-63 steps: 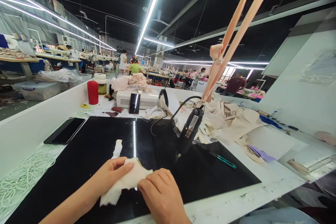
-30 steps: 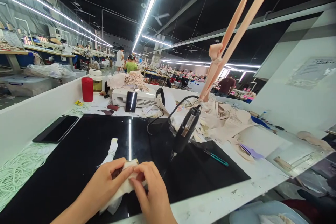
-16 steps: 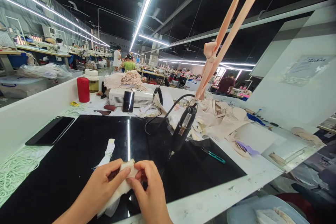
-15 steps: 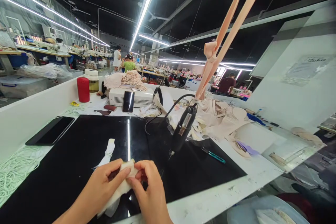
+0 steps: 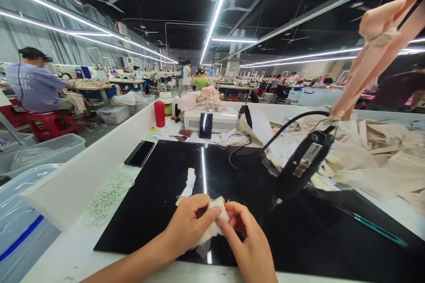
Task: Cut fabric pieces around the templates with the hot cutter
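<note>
In the head view, should either pinch loosen, the cream cloth [image 5: 222, 207] could slip askew: it sits near six o'clock above the black mat [image 5: 152, 205], fingers of the left hand [image 5: 188, 222] and right hand [image 5: 248, 239] both pinching it. It looks pale, soft and bunched, partly hidden by the hands.

Sewing machines [image 5: 64, 70] and piled fabric [image 5: 208, 98] show a textile workshop.

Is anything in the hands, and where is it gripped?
Yes, one off-white cloth piece: the left hand holds its left side, thumb across the face; the right hand pinches its right edge between thumb and fingers.
</note>
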Available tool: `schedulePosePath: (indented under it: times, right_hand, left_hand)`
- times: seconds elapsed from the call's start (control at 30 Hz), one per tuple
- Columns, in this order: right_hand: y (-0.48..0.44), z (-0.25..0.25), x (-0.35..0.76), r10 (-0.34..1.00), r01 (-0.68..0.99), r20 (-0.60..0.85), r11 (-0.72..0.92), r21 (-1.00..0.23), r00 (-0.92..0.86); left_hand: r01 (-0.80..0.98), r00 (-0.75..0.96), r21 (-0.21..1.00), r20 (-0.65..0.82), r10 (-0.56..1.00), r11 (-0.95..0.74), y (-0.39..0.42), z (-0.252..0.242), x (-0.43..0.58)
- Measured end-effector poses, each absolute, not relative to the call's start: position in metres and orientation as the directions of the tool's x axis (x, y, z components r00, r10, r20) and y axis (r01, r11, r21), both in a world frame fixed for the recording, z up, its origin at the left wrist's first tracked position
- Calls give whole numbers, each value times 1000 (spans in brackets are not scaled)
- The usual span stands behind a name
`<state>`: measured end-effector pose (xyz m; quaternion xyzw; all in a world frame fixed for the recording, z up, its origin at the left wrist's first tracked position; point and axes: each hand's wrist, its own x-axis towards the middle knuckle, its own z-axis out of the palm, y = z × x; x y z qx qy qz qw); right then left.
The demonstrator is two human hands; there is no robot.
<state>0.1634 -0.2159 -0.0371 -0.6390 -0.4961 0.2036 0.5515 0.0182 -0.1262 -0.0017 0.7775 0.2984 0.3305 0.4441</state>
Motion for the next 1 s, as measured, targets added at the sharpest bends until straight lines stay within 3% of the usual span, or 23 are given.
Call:
schedulePosePath:
  times: [0.3,0.47,0.57,0.67,0.73,0.8,0.9,1.0]
  right_hand:
    - [-217,-28,157,830,394,284,85,-915,480]
    - [-220,-29,161,825,509,372,122,-852,426]
    - [-222,-32,164,757,664,538,189,-723,370]
    - [-224,-33,169,666,834,718,267,-483,203]
    - [-225,-33,172,632,885,770,306,-351,87]
    - [-226,-33,173,629,899,776,322,-297,31]
    - [-226,-33,171,658,891,753,333,-310,16]
    - [-227,-32,166,688,859,711,271,-434,143]
  left_hand:
    - [193,602,833,316,733,-518,-124,-10,15]
    - [224,599,770,375,708,-597,-124,-11,14]
    - [231,603,746,394,694,-624,-125,-12,13]
    - [226,605,738,405,685,-636,-125,-12,13]
    - [223,594,736,417,688,-639,-125,-12,13]
    - [224,582,733,427,692,-642,-125,-12,13]
    - [226,569,727,442,693,-649,-124,-12,13]
    - [216,570,721,454,685,-658,-124,-10,13]
